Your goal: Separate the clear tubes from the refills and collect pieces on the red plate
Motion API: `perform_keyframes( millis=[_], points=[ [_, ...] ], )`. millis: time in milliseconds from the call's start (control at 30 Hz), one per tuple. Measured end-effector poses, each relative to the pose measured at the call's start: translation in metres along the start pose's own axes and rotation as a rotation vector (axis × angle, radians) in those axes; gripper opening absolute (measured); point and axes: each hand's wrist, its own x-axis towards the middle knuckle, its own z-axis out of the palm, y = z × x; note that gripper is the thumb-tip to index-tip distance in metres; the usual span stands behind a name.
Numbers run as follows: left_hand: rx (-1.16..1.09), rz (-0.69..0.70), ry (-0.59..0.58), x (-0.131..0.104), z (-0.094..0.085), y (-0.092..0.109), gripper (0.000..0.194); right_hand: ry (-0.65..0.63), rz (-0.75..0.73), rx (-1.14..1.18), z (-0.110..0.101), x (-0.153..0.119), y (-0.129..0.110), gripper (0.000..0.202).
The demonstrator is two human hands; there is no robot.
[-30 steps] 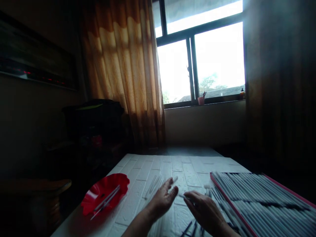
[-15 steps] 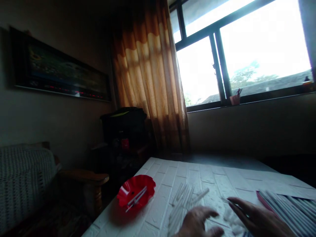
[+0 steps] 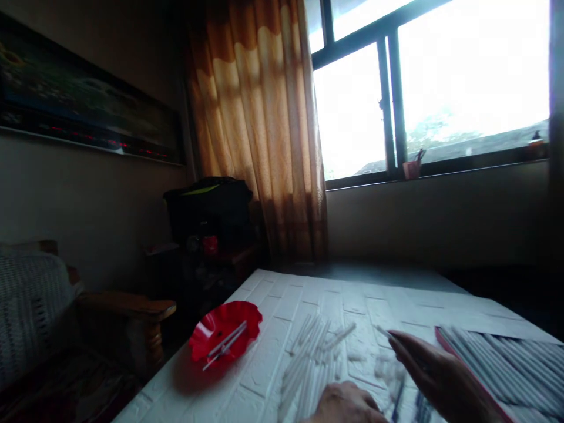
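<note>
A red fluted bowl [image 3: 207, 326] sat left on the worktop [image 3: 247, 390]. Clear tubes [image 3: 296, 371] lay mid-worktop by the left hand [image 3: 346, 405], its grip unclear. The right hand [image 3: 434, 364] pinched a slim rod [image 3: 382, 331] near a red-edged box [image 3: 442, 339]. Gathering seemed underway; another pickup would need fine pinching.

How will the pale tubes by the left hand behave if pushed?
The tubes will probably roll or slide, being slim and lying loose on the table. They look fairly stiff, since they lie straight without visible bends. Several overlap, so pushing one may well shift its neighbours; blur hides finer detail.
</note>
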Motion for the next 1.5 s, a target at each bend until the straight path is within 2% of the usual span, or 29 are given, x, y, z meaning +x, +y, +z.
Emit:
perform_keyframes(
  millis=[67, 133, 233, 400, 500, 633, 767, 900, 1167, 1300, 1400, 1500],
  points=[
    [0.329, 0.042, -0.088, 0.002, -0.003, 0.016, 0.021, -0.038, 0.063, 0.052, -0.005, -0.001, -0.003, 0.034],
    [0.548, 0.007, -0.097, 0.005, -0.007, 0.031, 0.021, -0.05, 0.112, 0.092, -0.009, -0.001, -0.008, 0.034],
    [0.66, 0.06, -0.073, 0.007, -0.014, 0.044, 0.018, -0.051, 0.151, 0.112, -0.011, 0.001, -0.014, 0.036],
    [0.608, 0.113, 0.006, 0.01, -0.019, 0.036, 0.013, -0.049, 0.16, 0.092, -0.01, 0.001, -0.018, 0.035],
    [0.517, 0.157, 0.118, 0.011, -0.022, 0.029, 0.014, -0.065, 0.197, 0.053, -0.011, -0.003, -0.019, 0.033],
    [0.476, 0.183, 0.248, 0.005, -0.036, 0.023, 0.02, -0.17, 0.211, 0.024, -0.015, -0.008, -0.024, 0.028],
    [0.451, 0.211, 0.436, -0.001, -0.054, 0.01, 0.019, -0.256, 0.202, 0.008, -0.018, -0.01, -0.03, 0.025],
    [0.46, 0.218, 0.51, -0.003, -0.064, -0.002, 0.017, -0.34, 0.193, -0.044, -0.016, -0.012, -0.031, 0.026],
    [0.561, 0.237, 0.486, -0.003, -0.064, -0.008, 0.015, -0.356, 0.187, -0.05, -0.007, -0.016, -0.028, 0.025],
    [0.635, 0.187, 0.388, -0.003, -0.064, -0.007, 0.017, -0.3, 0.219, 0.059, -0.007, -0.017, -0.027, 0.026],
    [0.645, 0.162, 0.333, -0.003, -0.061, -0.004, 0.019, -0.238, 0.294, 0.206, -0.007, -0.015, -0.027, 0.028],
    [0.63, 0.197, 0.3, -0.004, -0.057, -0.004, 0.017, -0.135, 0.478, 0.556, -0.008, -0.012, -0.028, 0.039]
  ],
)
